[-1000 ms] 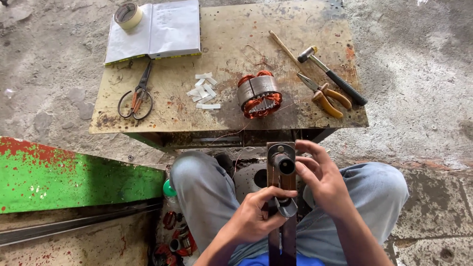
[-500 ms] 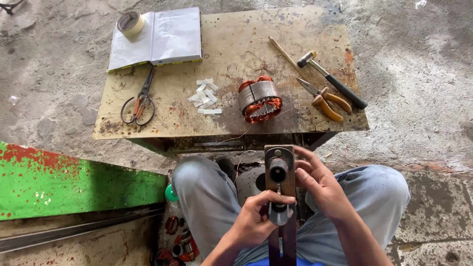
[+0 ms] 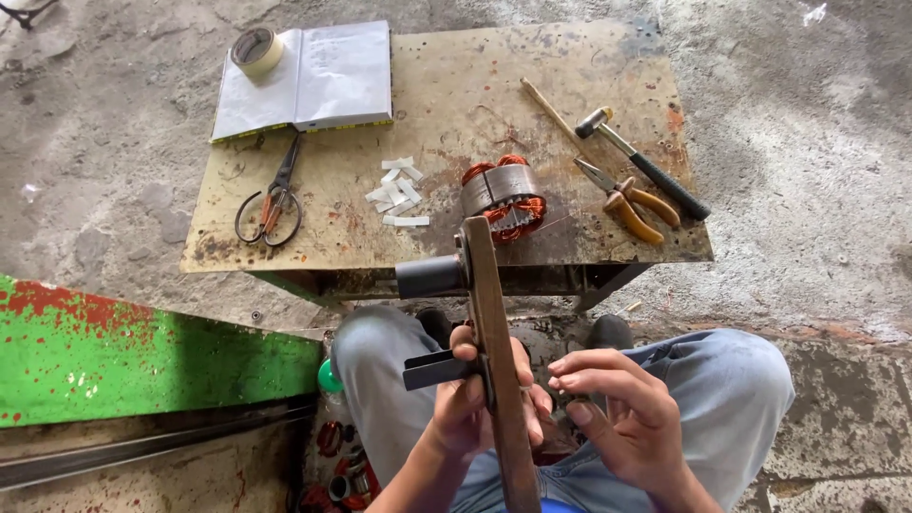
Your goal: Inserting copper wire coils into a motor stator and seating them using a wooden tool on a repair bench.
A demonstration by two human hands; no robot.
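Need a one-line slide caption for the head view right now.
Left hand grips a wooden bar with dark pegs; right hand open beside it, above a table with stator, pliers and hammer.

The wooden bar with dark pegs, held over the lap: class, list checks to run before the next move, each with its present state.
1. Left hand grips wooden bar: ok.
2. Right hand on the bar: not ok, open beside it.
3. Pegs firmly fixed: cannot tell.
4. Wound stator resting on bench: ok.
5. Pliers and hammer lying on bench: ok.
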